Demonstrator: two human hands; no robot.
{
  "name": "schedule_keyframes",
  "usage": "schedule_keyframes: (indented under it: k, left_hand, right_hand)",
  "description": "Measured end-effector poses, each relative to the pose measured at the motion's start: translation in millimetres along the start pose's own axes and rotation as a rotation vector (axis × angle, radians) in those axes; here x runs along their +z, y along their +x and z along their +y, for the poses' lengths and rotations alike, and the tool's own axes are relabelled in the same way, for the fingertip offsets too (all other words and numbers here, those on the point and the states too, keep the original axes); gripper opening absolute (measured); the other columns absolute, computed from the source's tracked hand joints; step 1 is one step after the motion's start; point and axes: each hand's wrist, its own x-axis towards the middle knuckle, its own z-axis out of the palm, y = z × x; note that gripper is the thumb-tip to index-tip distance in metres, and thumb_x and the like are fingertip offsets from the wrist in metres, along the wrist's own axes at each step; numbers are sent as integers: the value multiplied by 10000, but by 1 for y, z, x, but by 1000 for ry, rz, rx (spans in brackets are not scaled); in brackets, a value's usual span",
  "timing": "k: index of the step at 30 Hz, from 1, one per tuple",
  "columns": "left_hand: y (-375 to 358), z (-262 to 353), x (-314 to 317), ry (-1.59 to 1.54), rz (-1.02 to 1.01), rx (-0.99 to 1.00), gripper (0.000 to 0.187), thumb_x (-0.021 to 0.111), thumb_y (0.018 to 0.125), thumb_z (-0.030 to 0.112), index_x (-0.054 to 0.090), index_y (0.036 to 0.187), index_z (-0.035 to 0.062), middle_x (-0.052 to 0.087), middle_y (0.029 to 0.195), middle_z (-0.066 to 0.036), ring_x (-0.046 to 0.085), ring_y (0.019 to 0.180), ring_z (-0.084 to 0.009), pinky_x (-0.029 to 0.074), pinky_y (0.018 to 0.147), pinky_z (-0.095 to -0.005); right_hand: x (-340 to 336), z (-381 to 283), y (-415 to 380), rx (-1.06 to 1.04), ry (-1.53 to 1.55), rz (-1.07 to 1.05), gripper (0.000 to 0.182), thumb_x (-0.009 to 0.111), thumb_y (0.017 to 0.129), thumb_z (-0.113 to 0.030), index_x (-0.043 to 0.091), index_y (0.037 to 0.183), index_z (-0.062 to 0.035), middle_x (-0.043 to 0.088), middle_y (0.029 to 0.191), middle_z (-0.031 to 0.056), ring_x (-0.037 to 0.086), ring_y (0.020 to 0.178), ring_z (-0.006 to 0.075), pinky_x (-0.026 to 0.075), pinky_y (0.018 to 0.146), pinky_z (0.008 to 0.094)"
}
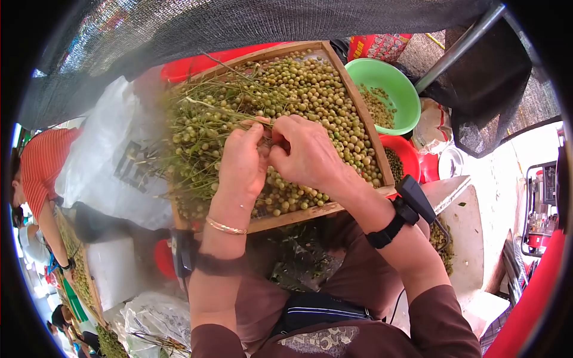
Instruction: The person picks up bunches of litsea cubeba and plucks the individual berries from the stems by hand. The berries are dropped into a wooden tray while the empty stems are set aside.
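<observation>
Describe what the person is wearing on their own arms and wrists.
Both arms have dark maroon sleeves pushed up. The left hand has a thin gold bangle at the wrist and a dark band further up. The right hand has a black wrist strap carrying a black device.

We note a tray (358, 113) framed in pale raw wood, matt and rough-sawn, with a wire mesh floor showing at its near edge. The berries (322, 89) heaped in it look smooth with a dull sheen; the stalks (197, 125) along its left edge are dry and fibrous. Beyond its right edge, the green bowl (391, 80) and red bowl (412, 152) are glossy plastic. The bangle (225, 227) is polished metal. The wrist strap (385, 232) is matt black. Overhead, the shade netting (239, 24) is coarse dark weave. The sack (101, 155) is matt white woven plastic.
</observation>
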Motion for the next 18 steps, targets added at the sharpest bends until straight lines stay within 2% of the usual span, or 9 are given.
schedule_keyframes:
  k: [5, 7, 8, 10, 11, 14, 16, 17, 18]
  left_hand:
    - [5, -1, -10, 7, 36, -1, 168, 376, 925, 107, 499, 1002, 22, 577, 868, -114, 586, 761, -182, 506, 659, -317]
    - [4, 6, -6, -101, -18, -49, 180, 347, 931, 108, 474, 1030, 27, 591, 943, -149, 594, 821, -213, 506, 697, -349]
    - [3, 10, -3, -104, -17, -49, 180, 347, 931, 108, 474, 1030, 27, 591, 943, -149, 594, 821, -213, 506, 697, -349]
    - [0, 15, 1, -146, 9, -56, 196, 325, 935, 112, 478, 1028, 32, 592, 987, -166, 597, 851, -225, 507, 716, -351]
    - [0, 14, 1, -149, 10, -54, 196, 325, 935, 112, 478, 1028, 32, 592, 987, -166, 597, 851, -225, 507, 716, -351]
    - [6, 10, -11, -212, -13, -70, 197, 334, 930, 115, 492, 1016, 33, 590, 981, -168, 593, 819, -218, 502, 711, -349]
    - [17, 6, -34, -385, -437, -177, 240, 357, 928, 133, 491, 1079, 3, 579, 1016, -164, 575, 908, -253, 478, 808, -393]
    - [18, 1, -34, -386, -437, -181, 240, 357, 928, 133, 491, 1079, 3, 579, 1016, -164, 575, 908, -253, 478, 808, -393]
    - [12, 0, -21, -267, -249, -128, 245, 360, 924, 133, 489, 1086, 1, 568, 1050, -180, 568, 933, -264, 471, 831, -395]
  right_hand:
    - [-5, 5, 3, -39, 47, -34, 69, 538, 662, -37, 524, 703, 18, 527, 613, 137, 543, 565, 281, 419, 514, 360]
    - [-14, 2, 6, 136, 324, -20, 71, 505, 726, -45, 548, 746, 8, 531, 598, 72, 538, 538, 172, 400, 466, 288]
    - [-20, 0, 8, 136, 322, -22, 71, 505, 726, -45, 548, 746, 8, 531, 598, 72, 538, 538, 172, 400, 466, 288]
    - [-32, -5, 12, 537, 878, -69, 117, 461, 796, -62, 559, 827, -7, 535, 616, 17, 516, 549, 80, 371, 445, 211]
    - [-34, -6, 12, 574, 1066, -65, 135, 444, 827, -86, 547, 883, -19, 559, 665, 24, 506, 532, 71, 361, 437, 183]
    - [-31, -15, 8, 651, 1197, -47, 99, 503, 783, -66, 559, 839, -6, 557, 657, 47, 504, 521, 67, 338, 394, 197]
    - [-23, -12, 5, 612, 1022, -182, 106, 512, 792, -68, 554, 867, -7, 561, 695, 51, 518, 550, 78, 361, 425, 207]
    - [-18, -10, 3, 571, 845, -309, 118, 521, 800, -70, 549, 896, -7, 565, 732, 55, 531, 580, 90, 384, 455, 217]
    - [-13, -10, 1, 574, 847, -308, 118, 521, 800, -70, 549, 896, -7, 565, 732, 55, 531, 580, 90, 384, 455, 217]
